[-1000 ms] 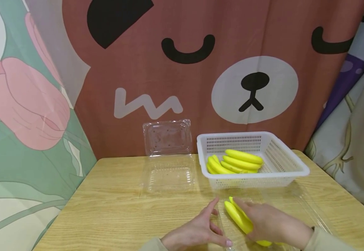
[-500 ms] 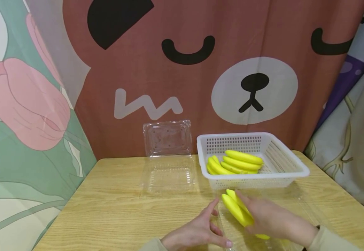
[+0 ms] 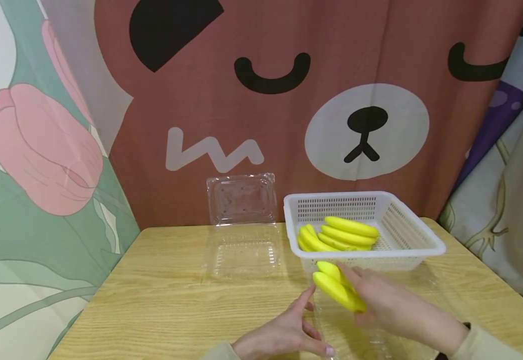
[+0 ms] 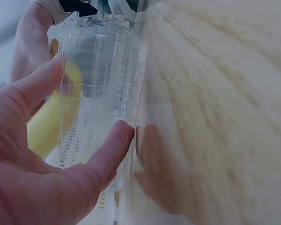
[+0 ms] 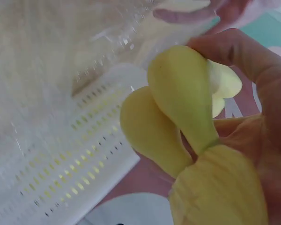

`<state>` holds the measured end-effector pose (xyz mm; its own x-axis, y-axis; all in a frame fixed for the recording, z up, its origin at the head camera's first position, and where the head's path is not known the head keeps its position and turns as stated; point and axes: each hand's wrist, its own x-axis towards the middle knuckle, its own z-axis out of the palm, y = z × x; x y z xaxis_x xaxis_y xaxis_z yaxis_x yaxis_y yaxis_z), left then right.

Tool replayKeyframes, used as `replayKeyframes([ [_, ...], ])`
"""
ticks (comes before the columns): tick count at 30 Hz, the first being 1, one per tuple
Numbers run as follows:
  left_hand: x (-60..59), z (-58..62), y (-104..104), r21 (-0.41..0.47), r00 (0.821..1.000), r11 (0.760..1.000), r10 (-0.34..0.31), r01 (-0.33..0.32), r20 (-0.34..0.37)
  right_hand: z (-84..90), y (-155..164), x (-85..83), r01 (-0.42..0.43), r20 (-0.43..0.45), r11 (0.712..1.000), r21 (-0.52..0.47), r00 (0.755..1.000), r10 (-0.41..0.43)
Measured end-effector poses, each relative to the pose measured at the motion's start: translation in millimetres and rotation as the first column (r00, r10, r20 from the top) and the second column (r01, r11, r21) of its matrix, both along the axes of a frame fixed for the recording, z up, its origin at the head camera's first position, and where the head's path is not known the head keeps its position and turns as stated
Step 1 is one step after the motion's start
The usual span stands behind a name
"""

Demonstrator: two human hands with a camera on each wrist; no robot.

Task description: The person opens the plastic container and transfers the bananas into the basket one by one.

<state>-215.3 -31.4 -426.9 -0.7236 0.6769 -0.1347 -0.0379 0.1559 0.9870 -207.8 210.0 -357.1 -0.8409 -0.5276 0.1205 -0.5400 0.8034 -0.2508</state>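
2 bananas in R hand grip, above clear tray

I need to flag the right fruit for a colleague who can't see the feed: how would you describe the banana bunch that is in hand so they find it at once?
Find the white perforated basket at the table's far right. Just in front of its near wall, the right hand grips a yellow banana bunch above a clear plastic tray. Unlike the other bunch, which lies inside the basket, this one is held outside it.

Yellow bananas, white perforated basket (more yellow inside), clear tray, wood-grain table
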Motion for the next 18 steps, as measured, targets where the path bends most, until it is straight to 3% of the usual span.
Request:
replayKeyframes([
  [8,0.2,2.2,0.5,-0.008,1.000,1.000,-0.001,0.001,-0.005,26.0,1.2,-10.4,0.055,-0.093,0.998,-0.031,0.994,-0.058],
  [18,0.1,0.8,-0.5,-0.003,1.000,1.000,-0.020,0.020,-0.009,42.2,10.2,-46.8,0.098,-0.159,0.993,-0.061,0.981,-0.107],
])
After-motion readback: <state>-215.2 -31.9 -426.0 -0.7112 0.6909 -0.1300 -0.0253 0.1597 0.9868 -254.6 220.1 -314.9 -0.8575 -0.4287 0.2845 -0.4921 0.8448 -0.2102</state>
